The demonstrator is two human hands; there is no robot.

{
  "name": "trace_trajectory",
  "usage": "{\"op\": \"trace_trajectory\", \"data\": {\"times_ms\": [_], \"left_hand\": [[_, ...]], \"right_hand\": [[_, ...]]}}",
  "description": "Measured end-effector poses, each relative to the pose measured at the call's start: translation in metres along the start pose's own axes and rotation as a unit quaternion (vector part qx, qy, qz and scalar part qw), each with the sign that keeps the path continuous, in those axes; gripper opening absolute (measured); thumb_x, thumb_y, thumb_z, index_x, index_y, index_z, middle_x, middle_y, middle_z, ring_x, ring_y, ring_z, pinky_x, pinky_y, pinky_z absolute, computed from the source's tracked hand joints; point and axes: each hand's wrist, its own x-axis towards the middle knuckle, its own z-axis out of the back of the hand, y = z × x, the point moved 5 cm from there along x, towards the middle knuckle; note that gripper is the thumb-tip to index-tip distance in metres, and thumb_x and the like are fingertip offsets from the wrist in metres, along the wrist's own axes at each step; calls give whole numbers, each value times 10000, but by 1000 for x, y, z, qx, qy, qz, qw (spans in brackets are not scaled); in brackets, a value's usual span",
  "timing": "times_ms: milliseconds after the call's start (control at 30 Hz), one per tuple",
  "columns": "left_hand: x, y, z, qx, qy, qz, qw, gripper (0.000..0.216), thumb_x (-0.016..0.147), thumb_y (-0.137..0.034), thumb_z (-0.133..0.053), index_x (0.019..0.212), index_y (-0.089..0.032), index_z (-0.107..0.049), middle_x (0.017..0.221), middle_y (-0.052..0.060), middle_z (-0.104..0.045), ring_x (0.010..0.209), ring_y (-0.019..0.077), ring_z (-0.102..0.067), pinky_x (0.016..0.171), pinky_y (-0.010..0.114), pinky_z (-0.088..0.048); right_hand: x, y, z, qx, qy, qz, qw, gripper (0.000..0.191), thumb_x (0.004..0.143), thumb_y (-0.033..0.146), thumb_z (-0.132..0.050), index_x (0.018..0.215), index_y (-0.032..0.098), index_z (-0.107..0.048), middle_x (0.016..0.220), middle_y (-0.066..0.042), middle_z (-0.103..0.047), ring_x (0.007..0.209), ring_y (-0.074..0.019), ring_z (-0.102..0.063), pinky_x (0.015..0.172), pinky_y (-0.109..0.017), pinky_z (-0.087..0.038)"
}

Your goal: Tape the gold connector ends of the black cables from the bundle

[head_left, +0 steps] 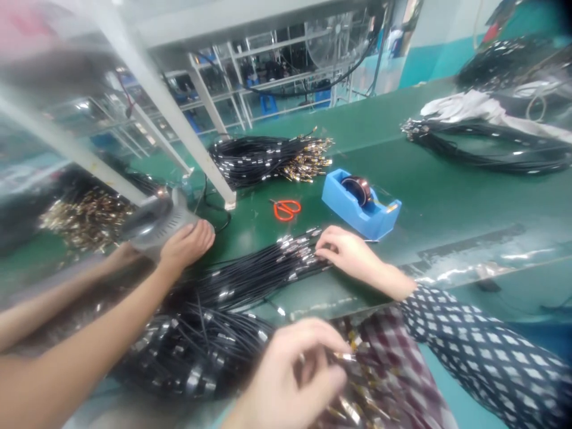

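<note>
My left hand (297, 372) is close to the camera, low in the middle, slightly blurred. Its fingers curl in a pinch at the metal-tipped end of a black cable (345, 357), over a pile of cable ends (357, 393) on a checked cloth. Farther up, my right hand (346, 253), in a dark patterned sleeve, reaches in from the right. Its thumb and fingers close on a cable end at the tip of a black cable bundle (254, 271) lying on the green table. Another looped cable bundle (196, 351) lies left of my left hand.
A co-worker's hands (187, 241) hold a grey device (156, 223) on the left. Orange-handled scissors (286, 209) and a blue tape dispenser (360, 205) sit beyond my right hand. More cables (268, 158) lie behind, beside a white frame post (179, 119). Cable coils (487, 146) lie far right.
</note>
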Motion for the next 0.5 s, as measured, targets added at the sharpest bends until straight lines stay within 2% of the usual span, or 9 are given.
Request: {"op": "trace_trajectory", "data": {"times_ms": [67, 133, 167, 233, 300, 333, 400, 500], "left_hand": [[-1, -7, 12, 83, -77, -67, 991, 127, 852, -182, -607, 882, -202, -729, 935, 71, -718, 793, 181, -652, 700, 278, -488], [0, -15, 18, 170, -141, -113, 969, 192, 867, -138, -587, 985, -212, -719, 1035, 79, -706, 948, 211, -637, 821, 307, -471], [2, -16, 17, 187, -138, -104, 967, 212, 883, -155, -582, 1040, -221, -708, 1040, 73, -706, 967, 216, -633, 835, 311, -466], [10, -10, 11, 151, -63, -21, 986, 234, 917, -229, -567, 1126, -238, -673, 915, 37, -719, 852, 195, -649, 758, 290, -476], [15, 0, 3, 73, 14, 76, 994, 214, 929, -276, -555, 1108, -232, -663, 764, -1, -704, 726, 171, -642, 683, 268, -474], [17, 4, 1, 36, 32, 110, 993, 187, 913, -272, -575, 1066, -219, -668, 732, -7, -697, 704, 166, -638, 675, 263, -474], [20, 12, 0, -14, 35, 149, 988, 141, 844, -222, -641, 979, -193, -672, 742, 1, -697, 714, 167, -635, 684, 261, -479], [23, 23, 0, -52, 29, 165, 984, 70, 771, -165, -671, 841, -158, -665, 705, 16, -690, 664, 146, -612, 650, 241, -472]], "right_hand": [[-10, 12, 10, 63, 33, 5, 997, 104, 868, 227, -638, 813, 159, -693, 882, -47, -668, 788, -165, -598, 746, -282, -465], [-24, 26, 13, 200, 145, -26, 969, 178, 874, 303, -635, 799, 149, -686, 764, -25, -660, 693, -142, -574, 650, -252, -455], [-33, 34, 13, 257, 203, -44, 944, 190, 861, 312, -649, 783, 143, -683, 716, -12, -643, 648, -128, -552, 616, -239, -440], [-49, 48, 13, 318, 270, -76, 906, 190, 844, 295, -664, 751, 130, -673, 655, 9, -606, 587, -97, -501, 570, -214, -403], [-59, 54, 11, 323, 259, -105, 904, 196, 835, 280, -671, 725, 119, -667, 628, 18, -582, 566, -81, -473, 550, -197, -381], [-62, 55, 10, 317, 238, -119, 910, 203, 832, 282, -675, 717, 116, -666, 623, 18, -580, 563, -78, -470, 542, -191, -376], [-67, 53, 5, 298, 194, -145, 923, 216, 818, 298, -694, 702, 118, -662, 600, 24, -573, 547, -75, -468, 518, -183, -365], [-67, 50, -3, 277, 159, -174, 932, 236, 823, 327, -685, 693, 133, -651, 581, 24, -575, 514, -76, -474, 483, -181, -357]]}}
